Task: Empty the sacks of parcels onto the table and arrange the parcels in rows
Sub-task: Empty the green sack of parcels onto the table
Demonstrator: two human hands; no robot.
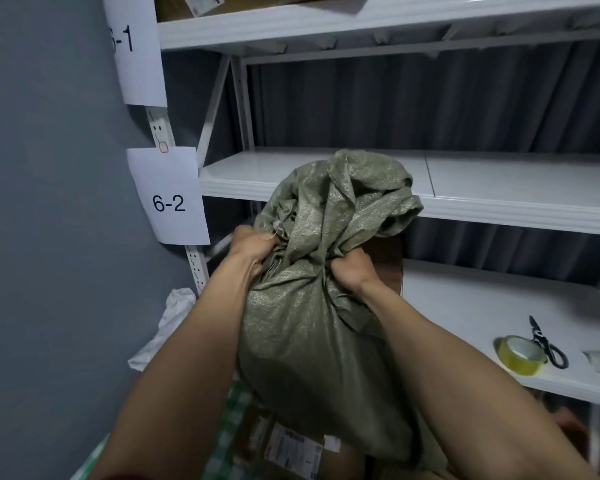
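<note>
Grey wall [49, 168] to the left, white metal shelving [499, 209] ahead and to the right: that is my backdrop.

Item 1: green woven sack [312, 327], bulging, held up in front of the shelving at the level of the middle shelf, its loose top flopping over toward the shelf edge. I see it gathered at the neck.

Item 2: left hand [253, 247], fingers curled tight into the bunched fabric on the sack's left side.

Item 3: right hand [352, 268], fist closed on a fold of the fabric on the right side of the neck.

Item 4: parcel [291, 452], brown with a printed label, directly beneath the sack at the bottom of my view, lying against a green checked cloth [229, 427].

Item 5: roll of yellow tape [520, 355] on the lower shelf at right, black scissors [544, 344] touching it just behind.

Item 6: paper tags on the left upright, one reading "6-2" [168, 202], another above it [132, 46] partly cut off.

Item 7: crumpled white plastic [170, 323] against the wall, low left.
</note>
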